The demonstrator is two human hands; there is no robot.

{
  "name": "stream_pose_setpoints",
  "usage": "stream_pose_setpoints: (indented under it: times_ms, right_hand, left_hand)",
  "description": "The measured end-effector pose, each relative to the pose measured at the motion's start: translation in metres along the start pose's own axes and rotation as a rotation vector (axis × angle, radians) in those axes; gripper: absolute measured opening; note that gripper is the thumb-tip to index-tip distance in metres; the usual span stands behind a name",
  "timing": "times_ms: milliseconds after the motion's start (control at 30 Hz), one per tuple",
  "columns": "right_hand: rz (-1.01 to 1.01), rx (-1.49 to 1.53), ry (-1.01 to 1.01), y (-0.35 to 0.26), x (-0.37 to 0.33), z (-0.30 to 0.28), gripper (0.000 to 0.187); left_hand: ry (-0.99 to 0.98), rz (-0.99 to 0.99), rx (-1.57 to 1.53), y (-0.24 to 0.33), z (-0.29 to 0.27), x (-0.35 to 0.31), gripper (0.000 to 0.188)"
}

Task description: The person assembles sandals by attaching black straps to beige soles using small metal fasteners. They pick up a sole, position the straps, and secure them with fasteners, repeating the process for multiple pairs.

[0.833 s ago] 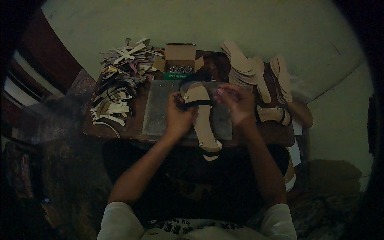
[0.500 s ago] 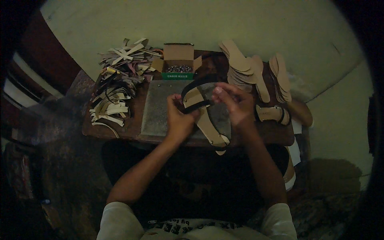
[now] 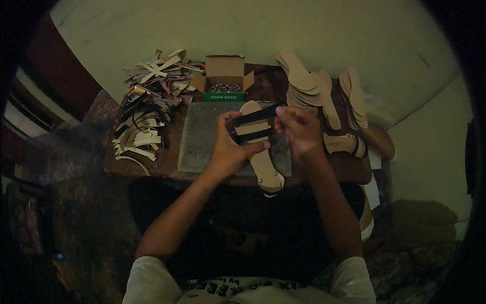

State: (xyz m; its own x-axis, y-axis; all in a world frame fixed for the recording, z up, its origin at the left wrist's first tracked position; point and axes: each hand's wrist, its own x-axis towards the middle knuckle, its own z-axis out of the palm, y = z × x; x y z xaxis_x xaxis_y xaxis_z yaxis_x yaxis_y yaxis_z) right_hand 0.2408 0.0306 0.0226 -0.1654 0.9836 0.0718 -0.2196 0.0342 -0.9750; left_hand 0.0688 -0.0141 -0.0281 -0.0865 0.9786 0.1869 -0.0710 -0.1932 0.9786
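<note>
Okay — tan sole (image 3: 261, 161) sits above the grey slab (image 3: 200, 139), long axis toe-away and heel toward me, my left grip (image 3: 230, 149) nearer and clamped on its left edge — my right grip (image 3: 298, 130) pinching the right end of the upper black strap (image 3: 255, 116), crosswise over it.

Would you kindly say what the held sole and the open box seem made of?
Sole: perhaps leather or fibreboard, judging by its matte, even tan face. Box: probably cardboard, thin-walled and folded open, matte brown inside, green in front.
</note>
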Motion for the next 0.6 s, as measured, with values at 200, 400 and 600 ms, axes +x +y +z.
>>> stream_pose_setpoints:
  times_ms: [200, 400, 600]
  right_hand:
    - [0.171, -0.053, 0.004, 0.009, 0.010, -0.016, 0.023]
    - [0.299, -0.092, 0.019, 0.022, 0.016, -0.018, 0.025]
    - [0.140, -0.316, -0.021, 0.019, 0.008, -0.008, 0.026]
  left_hand:
    - [-0.009, -0.231, -0.153, 0.052, -0.003, -0.001, 0.079]
    - [-0.003, -0.232, -0.247, 0.031, -0.014, 0.006, 0.053]
    - [-0.067, -0.260, -0.202, 0.043, -0.009, 0.001, 0.036]
